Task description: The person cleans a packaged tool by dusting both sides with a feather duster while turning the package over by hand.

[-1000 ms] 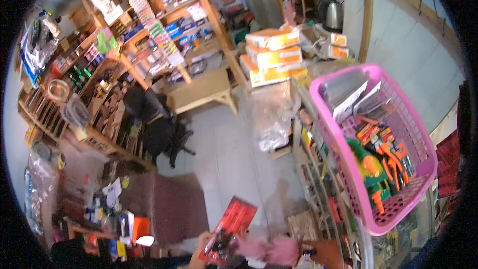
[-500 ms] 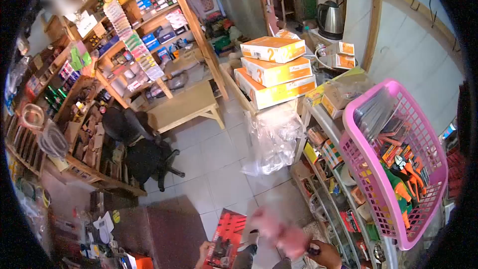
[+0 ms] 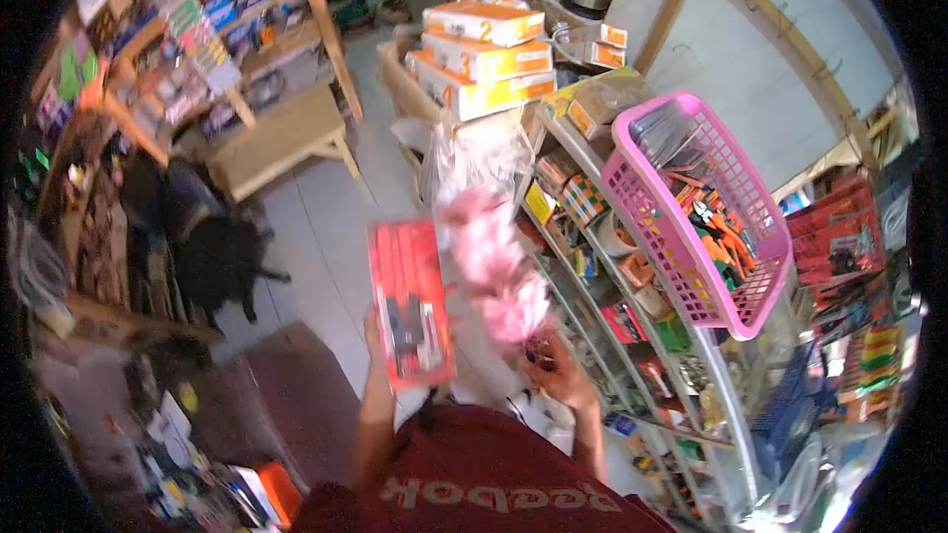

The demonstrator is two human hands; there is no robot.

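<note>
My left hand grips a flat red tool pack by its left edge, holding it up before my chest. Dark and silvery tool pieces show in the pack's lower half; what they are exactly I cannot make out. In my right hand, fingers wrap round the dark handle end of a pink fluffy duster. Its head is blurred and points away from me, just right of the pack. The two appear close together; whether they touch, I cannot tell.
On my right, a pink basket with orange-handled pliers stands on a glass display case. Beyond are stacked orange-white boxes. A wooden bench and a black chair stand ahead left.
Both hands have come up into fuller view, with the red pack and the duster raised. My view has tilted downward and turned right, bringing in my shirt and more of the display case.
</note>
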